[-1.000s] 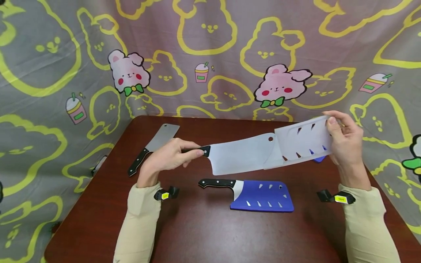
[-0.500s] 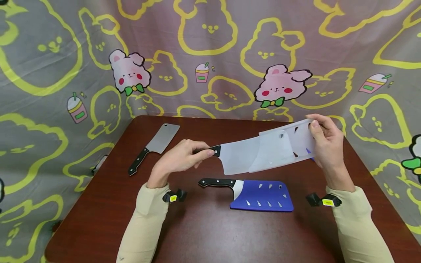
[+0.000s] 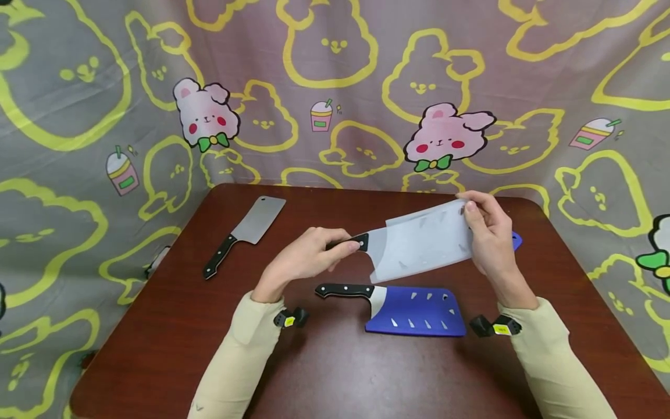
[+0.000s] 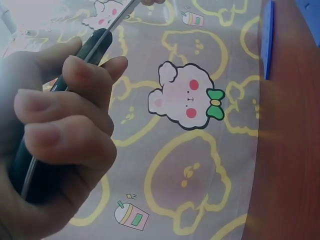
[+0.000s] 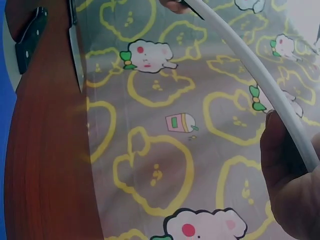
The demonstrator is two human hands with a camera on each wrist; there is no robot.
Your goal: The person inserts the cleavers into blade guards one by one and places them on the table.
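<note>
- The left hand [image 3: 314, 251] is clamped round the black handle [image 3: 361, 241] of a cleaver [image 3: 378, 240], near the middle of the head view; the left wrist view shows its fingers curled about that handle.
- The right hand [image 3: 491, 233], right of centre, is clamped on the far end of a white sheath [image 3: 426, 241], pinching it between thumb and fingers.
- Most of the cleaver's blade lies inside the sheath, with only a strip by the handle bare. Both are held above the counter [image 3: 314, 378], slanting up toward the right of the frame.
- Just below them, in the lower centre, a second cleaver [image 3: 344, 290] lies flat, its blade in a blue sheath [image 3: 421, 311] with slits and its handle pointing left.
- A bare cleaver [image 3: 259, 221] lies at the left of the frame, handle toward the lower left.
- Beside the right hand shows a blue piece [image 3: 516, 240], perhaps another sheath; the hand hides most of it.
- A printed curtain [image 3: 366, 75] fills the upper frame.
</note>
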